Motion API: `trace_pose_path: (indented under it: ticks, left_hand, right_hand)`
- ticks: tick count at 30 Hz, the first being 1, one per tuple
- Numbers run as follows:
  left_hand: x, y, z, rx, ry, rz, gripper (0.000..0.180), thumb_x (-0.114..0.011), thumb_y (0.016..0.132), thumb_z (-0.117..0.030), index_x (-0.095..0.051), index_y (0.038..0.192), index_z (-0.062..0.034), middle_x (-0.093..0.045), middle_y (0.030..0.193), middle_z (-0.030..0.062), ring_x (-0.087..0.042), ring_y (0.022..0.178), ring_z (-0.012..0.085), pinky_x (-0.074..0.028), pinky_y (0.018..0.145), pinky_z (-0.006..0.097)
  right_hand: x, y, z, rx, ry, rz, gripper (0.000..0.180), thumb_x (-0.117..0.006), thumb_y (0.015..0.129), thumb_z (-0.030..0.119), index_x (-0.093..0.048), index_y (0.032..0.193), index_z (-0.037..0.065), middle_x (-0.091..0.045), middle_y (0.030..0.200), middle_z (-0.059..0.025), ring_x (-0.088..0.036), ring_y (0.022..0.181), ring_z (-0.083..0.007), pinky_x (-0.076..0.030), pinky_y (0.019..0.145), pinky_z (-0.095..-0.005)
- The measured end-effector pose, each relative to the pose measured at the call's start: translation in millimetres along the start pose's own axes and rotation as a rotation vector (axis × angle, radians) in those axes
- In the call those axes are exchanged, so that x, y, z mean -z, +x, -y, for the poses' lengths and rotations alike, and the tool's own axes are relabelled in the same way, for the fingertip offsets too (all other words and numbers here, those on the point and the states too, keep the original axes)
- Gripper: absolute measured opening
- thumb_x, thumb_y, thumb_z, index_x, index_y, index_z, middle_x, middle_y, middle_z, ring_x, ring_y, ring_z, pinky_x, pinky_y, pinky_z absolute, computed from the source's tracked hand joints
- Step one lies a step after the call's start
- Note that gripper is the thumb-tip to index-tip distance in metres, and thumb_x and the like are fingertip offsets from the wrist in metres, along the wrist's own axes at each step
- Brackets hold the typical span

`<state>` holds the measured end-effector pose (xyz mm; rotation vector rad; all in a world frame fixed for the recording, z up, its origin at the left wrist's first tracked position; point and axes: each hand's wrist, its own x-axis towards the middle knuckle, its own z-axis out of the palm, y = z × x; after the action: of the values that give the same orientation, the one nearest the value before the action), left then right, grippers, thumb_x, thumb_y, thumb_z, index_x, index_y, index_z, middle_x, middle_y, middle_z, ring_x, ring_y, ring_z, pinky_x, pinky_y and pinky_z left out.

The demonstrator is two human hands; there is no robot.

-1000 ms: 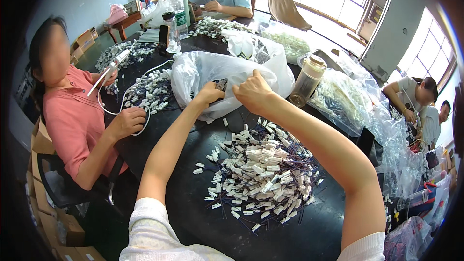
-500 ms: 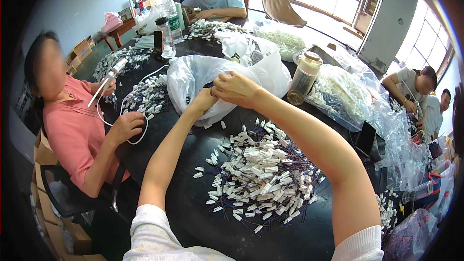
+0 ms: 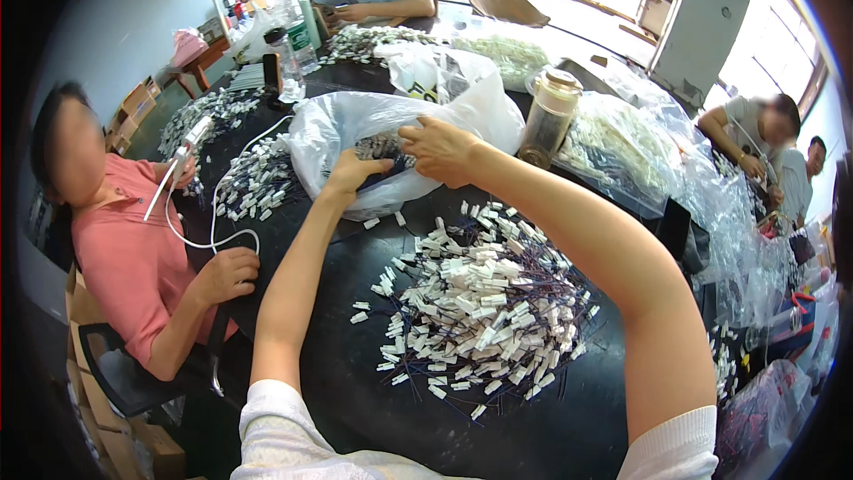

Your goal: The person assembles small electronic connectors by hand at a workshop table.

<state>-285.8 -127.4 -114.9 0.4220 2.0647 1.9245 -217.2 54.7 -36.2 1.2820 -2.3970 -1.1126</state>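
Both my hands reach to a large clear plastic bag [image 3: 324, 138] lying on the black table [image 3: 293, 373]. My left hand [image 3: 353, 172] grips the bag's lower edge at its mouth. My right hand [image 3: 442, 151] holds the upper edge of the opening, fingers curled over the plastic. Inside the bag I see a cluster of small white connectors with dark wires [image 3: 380, 146]. A big loose pile of the same white connectors with wires [image 3: 484, 302] lies on the table between my forearms and nearer to me.
A person in a pink shirt [image 3: 124, 258] sits at left holding a white cable. A jar with a lid [image 3: 547, 117] stands right of the bag. More clear bags [image 3: 640, 151] crowd the right side. Other people sit at the far end and the right.
My hands have shifted a little toward me and left along the bag's mouth, pulling it wider. The view has tilted; the pile lies as before.
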Motion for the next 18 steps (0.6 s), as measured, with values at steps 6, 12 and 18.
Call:
trace_pose_path:
  ticks: [6, 12, 18]
  left_hand:
    - [-1, 7, 2, -0.042, 0.241, 0.067, 0.043, -0.065, 0.074, -0.01, -0.055, 0.113, 0.0046, -0.059, 0.109, 0.0097, -0.054, 0.097, 0.0189, -0.041, 0.086, 0.03]
    - [-65, 40, 56, 0.157, 0.042, 0.355, 0.034, -0.059, 0.08, -0.01, -0.057, 0.109, 0.0072, -0.058, 0.111, 0.0125, -0.056, 0.099, 0.02, -0.042, 0.089, 0.03]
    - [113, 47, 5, 0.078, -0.008, 0.131, 0.024, -0.061, 0.08, -0.013, -0.063, 0.098, 0.0031, -0.063, 0.095, 0.0081, -0.058, 0.088, 0.0152, -0.043, 0.082, 0.025]
  right_hand:
    - [-45, -26, 38, -0.316, 0.132, 0.226, 0.017, -0.055, 0.076, 0.025, -0.062, 0.087, 0.014, -0.053, 0.103, -0.0004, -0.04, 0.106, -0.019, -0.031, 0.088, -0.0334]
    - [-145, 37, 35, -0.685, 0.185, 0.596, 0.047, -0.048, 0.084, 0.028, -0.047, 0.126, 0.008, -0.035, 0.139, -0.004, -0.023, 0.132, -0.0222, -0.014, 0.11, -0.0409]
    - [-44, 138, -5, -0.583, 0.195, 0.26, 0.047, -0.043, 0.087, 0.03, -0.043, 0.13, 0.009, -0.033, 0.14, -0.0052, -0.026, 0.13, -0.0259, -0.018, 0.107, -0.0408]
